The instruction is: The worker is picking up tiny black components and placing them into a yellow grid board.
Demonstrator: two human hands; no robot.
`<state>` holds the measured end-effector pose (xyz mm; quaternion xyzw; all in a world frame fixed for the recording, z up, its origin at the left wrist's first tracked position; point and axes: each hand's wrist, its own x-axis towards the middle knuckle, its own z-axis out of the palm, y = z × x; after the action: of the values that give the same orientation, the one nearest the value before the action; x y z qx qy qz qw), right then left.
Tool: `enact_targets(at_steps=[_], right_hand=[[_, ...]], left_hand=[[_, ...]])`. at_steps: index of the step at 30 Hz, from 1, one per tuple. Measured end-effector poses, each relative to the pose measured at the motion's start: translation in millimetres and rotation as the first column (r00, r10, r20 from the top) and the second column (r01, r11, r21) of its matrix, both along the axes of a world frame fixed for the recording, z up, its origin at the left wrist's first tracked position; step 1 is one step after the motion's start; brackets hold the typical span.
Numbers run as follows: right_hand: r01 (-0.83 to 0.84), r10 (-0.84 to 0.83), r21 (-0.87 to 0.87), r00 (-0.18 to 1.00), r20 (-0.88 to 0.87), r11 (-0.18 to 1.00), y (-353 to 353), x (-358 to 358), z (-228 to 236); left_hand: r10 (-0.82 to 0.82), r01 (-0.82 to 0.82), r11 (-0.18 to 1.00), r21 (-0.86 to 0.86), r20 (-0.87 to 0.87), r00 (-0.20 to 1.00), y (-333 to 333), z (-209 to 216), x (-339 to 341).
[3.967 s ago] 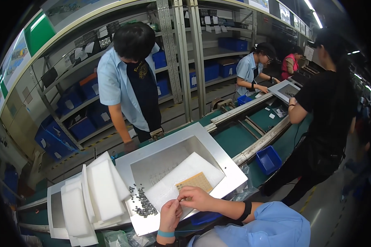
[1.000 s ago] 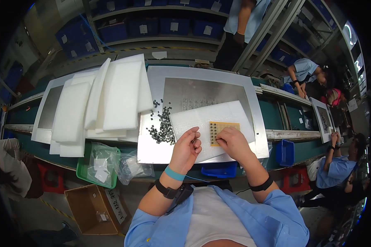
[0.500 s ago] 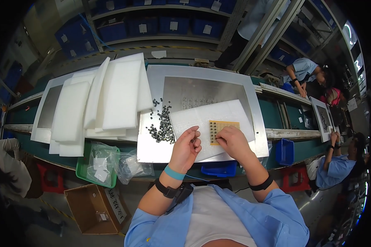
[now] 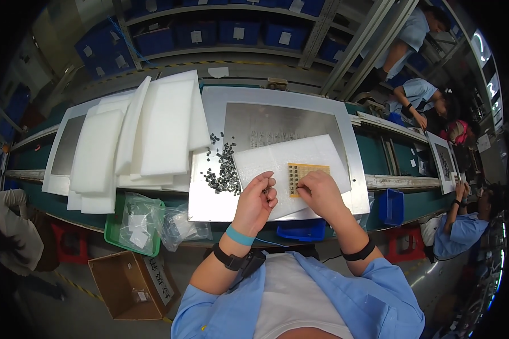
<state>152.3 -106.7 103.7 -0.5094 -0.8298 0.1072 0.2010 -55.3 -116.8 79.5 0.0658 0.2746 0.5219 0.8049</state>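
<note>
A yellow board (image 4: pixel 307 169) with rows of small dark parts lies on a white foam sheet (image 4: pixel 260 165). Over the board's lower middle, my right hand (image 4: pixel 318 192) has its fingertips pinched together; whatever is between them is too small to make out. My left hand (image 4: pixel 257 196) is held left of the board, palm turned up and fingers curled in. Something dark shows at those fingers, but I cannot name it. To the left of the foam, many small black components (image 4: pixel 225 172) are scattered in a loose heap on a metal-faced white frame (image 4: pixel 212 208).
Stacked white foam sheets (image 4: pixel 165 130) stand at the left. Bagged items fill a green tray (image 4: pixel 114 226) below them. Blue bins (image 4: pixel 301 230) hang by the table's near edge. A cardboard box (image 4: pixel 116 288) sits on the floor. Co-workers (image 4: pixel 470 217) are at the right.
My hands have barely shifted; the right still pinches over the board. At the far right, a standing person has moved rightward behind the rack post.
</note>
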Motion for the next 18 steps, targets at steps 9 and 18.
enact_targets(at_steps=[9, 18], right_hand=[[0.025, -0.025, 0.008, 0.999, 0.023, 1.000, 1.2, 0.2, -4.9], [-0.001, 0.001, -0.008, 1.000, 0.015, 1.000, 3.4, 2.6, -1.2]], left_hand=[[-0.006, 0.006, 1.000, 0.006, 0.026, 1.000, 2.5, -12.2, -1.7], [0.002, -0.002, 1.000, 0.010, 0.017, 1.000, 3.5, -13.0, -2.1]])
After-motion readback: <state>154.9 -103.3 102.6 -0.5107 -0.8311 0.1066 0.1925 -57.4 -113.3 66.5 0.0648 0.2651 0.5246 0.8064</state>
